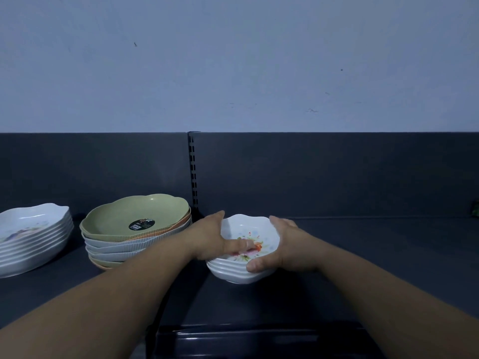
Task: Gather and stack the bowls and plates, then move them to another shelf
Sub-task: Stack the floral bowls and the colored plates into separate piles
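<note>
1. Stack of small white scalloped floral bowls (255, 229), mouths up, roundish, at mid dark grey shelf (375, 255); at least four rims show.
2. Left hand (207, 239) grips the stack, thumb inside the top bowl; right hand (287, 244) curls round the opposite side.
3. Left: one stack of ribbed green, orange and white plates (124, 218); one stack of white floral plates (31, 237).

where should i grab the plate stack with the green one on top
Under the lowest plate, one hand on each side, coming from the front. The stack sits crooked with its rims offset, so squeezing the middle would likely shift plates; lifting from the bottom carries them all. First the left hand and right hand must release the bowls.
</note>
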The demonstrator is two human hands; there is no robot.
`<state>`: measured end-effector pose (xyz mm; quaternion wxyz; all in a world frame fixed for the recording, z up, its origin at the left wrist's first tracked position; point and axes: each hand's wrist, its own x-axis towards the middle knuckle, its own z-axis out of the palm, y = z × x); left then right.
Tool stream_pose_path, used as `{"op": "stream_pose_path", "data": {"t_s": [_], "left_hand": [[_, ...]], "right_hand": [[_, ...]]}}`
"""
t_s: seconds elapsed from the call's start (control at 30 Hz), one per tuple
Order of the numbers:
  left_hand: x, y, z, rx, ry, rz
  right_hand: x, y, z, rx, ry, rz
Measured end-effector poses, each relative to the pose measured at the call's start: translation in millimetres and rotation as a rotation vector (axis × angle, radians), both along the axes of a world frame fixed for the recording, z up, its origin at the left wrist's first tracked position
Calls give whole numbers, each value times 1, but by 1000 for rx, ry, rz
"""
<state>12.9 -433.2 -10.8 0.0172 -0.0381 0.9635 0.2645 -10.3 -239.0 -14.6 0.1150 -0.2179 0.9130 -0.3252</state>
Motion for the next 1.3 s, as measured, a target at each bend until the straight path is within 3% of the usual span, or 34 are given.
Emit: {"op": "stream_pose_path", "data": {"t_s": [0.1, 0.2, 0.3, 0.47, 1.0, 1.3], "left_hand": [[7, 0, -8, 147, 146, 104], [21, 2, -18, 354, 235, 220], [28, 2, -31, 616, 182, 256], [36, 9, -35, 884, 119, 229], [51, 5, -19, 1049, 62, 179], [63, -3, -8, 1130, 122, 93]], "right_hand": [[-5, 5, -5, -50, -88, -37], [-6, 7, -11, -262, -209, -119], [-4, 2, -14, -492, -351, -191], [0, -7, -22, -562, -354, -240], [22, -10, -19, -657, -371, -417], [38, -16, -8, -775, -354, -419]]}}
